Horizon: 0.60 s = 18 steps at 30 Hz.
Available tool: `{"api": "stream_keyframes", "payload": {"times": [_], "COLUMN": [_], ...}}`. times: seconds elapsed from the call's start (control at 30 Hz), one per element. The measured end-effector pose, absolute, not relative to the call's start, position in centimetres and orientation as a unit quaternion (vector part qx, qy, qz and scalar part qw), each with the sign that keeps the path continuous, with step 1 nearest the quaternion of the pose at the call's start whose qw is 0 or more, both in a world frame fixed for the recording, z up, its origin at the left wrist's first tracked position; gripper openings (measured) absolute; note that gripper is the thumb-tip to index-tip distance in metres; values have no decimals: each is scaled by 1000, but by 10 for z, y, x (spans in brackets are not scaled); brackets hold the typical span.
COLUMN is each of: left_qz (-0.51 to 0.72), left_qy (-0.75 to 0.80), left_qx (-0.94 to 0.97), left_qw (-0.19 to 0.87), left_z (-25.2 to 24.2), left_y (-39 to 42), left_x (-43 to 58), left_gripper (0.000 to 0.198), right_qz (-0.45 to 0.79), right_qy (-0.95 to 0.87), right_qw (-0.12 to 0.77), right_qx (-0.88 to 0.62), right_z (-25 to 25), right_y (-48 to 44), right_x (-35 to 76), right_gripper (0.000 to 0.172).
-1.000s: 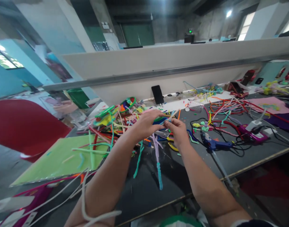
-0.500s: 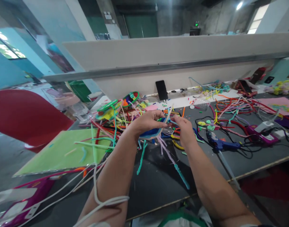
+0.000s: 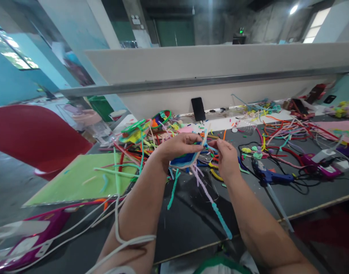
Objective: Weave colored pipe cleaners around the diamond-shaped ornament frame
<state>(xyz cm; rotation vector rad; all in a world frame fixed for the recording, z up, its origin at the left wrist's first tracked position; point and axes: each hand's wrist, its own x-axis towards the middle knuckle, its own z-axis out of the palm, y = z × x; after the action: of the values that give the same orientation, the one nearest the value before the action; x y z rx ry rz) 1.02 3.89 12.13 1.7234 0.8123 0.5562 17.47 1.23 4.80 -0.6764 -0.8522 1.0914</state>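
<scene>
My left hand (image 3: 183, 146) is closed on a blue piece built of rows of fuzzy pipe cleaners (image 3: 182, 161), with a pale edge and a cream strip (image 3: 205, 136) sticking up by the fingertips. My right hand (image 3: 227, 156) pinches a light blue pipe cleaner (image 3: 212, 148) at the piece's right end. Below hangs a twisted lilac and teal strand (image 3: 211, 199); a shorter teal strand (image 3: 173, 190) hangs to its left. Whether both strands are fixed to the piece is hidden. A white cable (image 3: 134, 243) crosses my left forearm.
A blue glue gun (image 3: 273, 176) lies at the right, among black cords. Purple power strips lie at the far right (image 3: 319, 165) and front left (image 3: 34, 239). Behind are heaped pipe cleaners (image 3: 279, 129) and a phone (image 3: 198, 109). A green sheet (image 3: 77, 182) lies left, near a red chair (image 3: 40, 137).
My right hand has moved slightly right, away from my left hand, drawing the light blue pipe cleaner with it. The whole view has shifted a little.
</scene>
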Motion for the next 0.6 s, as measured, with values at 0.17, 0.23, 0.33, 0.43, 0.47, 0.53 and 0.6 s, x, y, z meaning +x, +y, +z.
{"api": "stream_keyframes", "payload": {"times": [0.17, 0.23, 0.33, 0.43, 0.47, 0.53, 0.6], "left_qz": [229, 227, 222, 209, 207, 218, 239], "left_qy": [350, 351, 341, 314, 306, 296, 289], "left_qx": [713, 714, 723, 726, 725, 725, 724], "left_qw": [563, 562, 559, 575, 581, 583, 578], "left_z": [126, 127, 129, 130, 130, 130, 130], "left_y": [34, 33, 33, 33, 33, 34, 35], "left_x": [9, 7, 3, -3, -5, -8, -11], "left_gripper": [25, 24, 21, 21, 21, 22, 21], "right_qz": [456, 447, 450, 463, 466, 474, 482], "right_qy": [-417, -427, -441, -442, -438, -425, -407], "right_qw": [727, 728, 724, 720, 720, 722, 724], "right_qx": [-299, -295, -282, -269, -268, -271, -277], "right_z": [46, 46, 46, 45, 44, 42, 40], "right_y": [11, 10, 10, 11, 11, 14, 17], "right_x": [173, 172, 172, 171, 171, 171, 171], "right_gripper": [25, 25, 25, 24, 24, 23, 22]}}
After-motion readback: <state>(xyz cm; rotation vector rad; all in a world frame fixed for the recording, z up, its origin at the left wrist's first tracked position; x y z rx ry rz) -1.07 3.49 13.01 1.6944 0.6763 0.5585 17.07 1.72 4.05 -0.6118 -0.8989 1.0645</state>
